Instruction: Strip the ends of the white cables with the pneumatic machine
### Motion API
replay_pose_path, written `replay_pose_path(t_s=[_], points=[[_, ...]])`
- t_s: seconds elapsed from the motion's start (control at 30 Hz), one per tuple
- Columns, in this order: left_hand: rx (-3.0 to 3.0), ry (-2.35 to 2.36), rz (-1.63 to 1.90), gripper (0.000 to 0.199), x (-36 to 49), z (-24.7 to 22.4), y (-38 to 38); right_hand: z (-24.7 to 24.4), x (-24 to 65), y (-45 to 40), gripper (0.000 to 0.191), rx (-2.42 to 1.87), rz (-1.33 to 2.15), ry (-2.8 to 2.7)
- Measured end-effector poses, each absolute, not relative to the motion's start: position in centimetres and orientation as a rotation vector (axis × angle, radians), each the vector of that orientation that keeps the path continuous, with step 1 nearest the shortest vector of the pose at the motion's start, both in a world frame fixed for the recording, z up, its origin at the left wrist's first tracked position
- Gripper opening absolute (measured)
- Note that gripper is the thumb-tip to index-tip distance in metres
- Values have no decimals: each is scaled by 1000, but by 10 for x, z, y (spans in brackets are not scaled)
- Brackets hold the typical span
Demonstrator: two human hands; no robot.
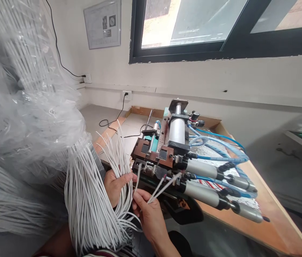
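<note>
Grasping the white cable bundle (124,168) at the frame's lower centre in the left hand (113,189), pinching separated strands (164,188) in the right hand (148,210); best to part gently, without tugging or crossing.

- The machine (177,132) stands on the surface (279,225), before the wall (247,78) and below the window (191,21).
- Hoses (220,142) lie at the machine's right.
- A wire bundle (89,207) lies left of the machine, with wrapped bundles (28,103) farther left.
- Between bundle and machine, a bunch of wires (121,157) sits in the left hand (113,187).
- Right of it, loose wires (168,185) lie in the right hand (147,210), before the machine.
</note>
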State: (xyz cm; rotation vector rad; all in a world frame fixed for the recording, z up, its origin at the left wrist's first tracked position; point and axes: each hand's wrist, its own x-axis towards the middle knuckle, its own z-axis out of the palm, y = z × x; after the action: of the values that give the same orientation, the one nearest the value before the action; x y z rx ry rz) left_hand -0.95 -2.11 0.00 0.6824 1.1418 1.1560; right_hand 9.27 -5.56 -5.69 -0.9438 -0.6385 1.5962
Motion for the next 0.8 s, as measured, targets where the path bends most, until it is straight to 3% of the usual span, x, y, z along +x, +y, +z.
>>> replay_pose_path(t_s=[0.23, 0.63, 0.8], points=[[714, 1027, 1360, 25, 1, 7, -9, -42, 97, -41, 22, -884, 1476, -282], [612, 952, 1298, 30, 9, 12, -8, -36, 103, -30, 20, -758, 1621, -164], [710, 978, 1280, 18, 6, 7, -6, -35, 100, -31, 20, -777, 1631, -156]])
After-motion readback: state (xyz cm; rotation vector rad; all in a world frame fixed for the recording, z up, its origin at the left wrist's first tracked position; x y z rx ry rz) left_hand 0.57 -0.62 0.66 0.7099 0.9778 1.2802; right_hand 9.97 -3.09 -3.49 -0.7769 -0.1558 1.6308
